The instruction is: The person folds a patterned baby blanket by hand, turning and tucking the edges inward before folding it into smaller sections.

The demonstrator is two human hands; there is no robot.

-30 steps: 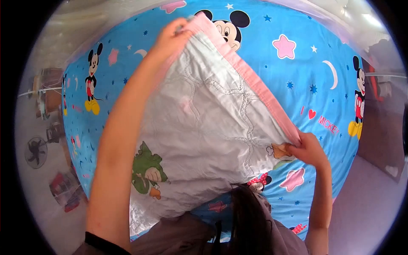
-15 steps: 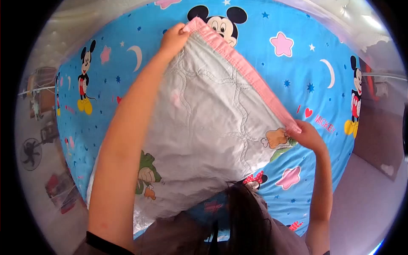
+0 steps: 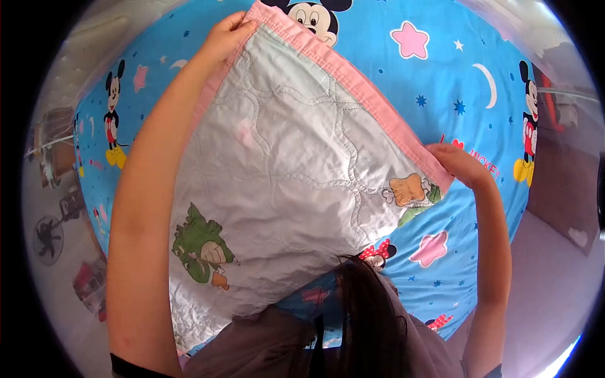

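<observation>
A thin white quilted blanket (image 3: pixel 296 164) with a pink border and green cartoon crocodile prints is spread between my hands. Its upper corner is gripped by my left hand (image 3: pixel 228 39), with fingers closed on the pink edge at the top. On the right, my right hand (image 3: pixel 459 164) pinches the other end of that pink border, close to a printed orange piece of food. The stretch of border between both hands runs in a slanting, nearly straight line. Below, the blanket falls toward my body, and its lower part lies partly behind my left forearm.
Under the blanket lies a blue bed sheet (image 3: pixel 391 94) with cartoon mice, stars and moons. Sheer netting surrounds the bed. At the left, beyond the netting, stands a dark fan (image 3: pixel 48 239). My dark hair (image 3: pixel 368 315) hangs into the lower middle.
My left hand has moved up and left with the blanket corner. My right hand has shifted slightly up and right. More of the blanket and its crocodile print now shows.
</observation>
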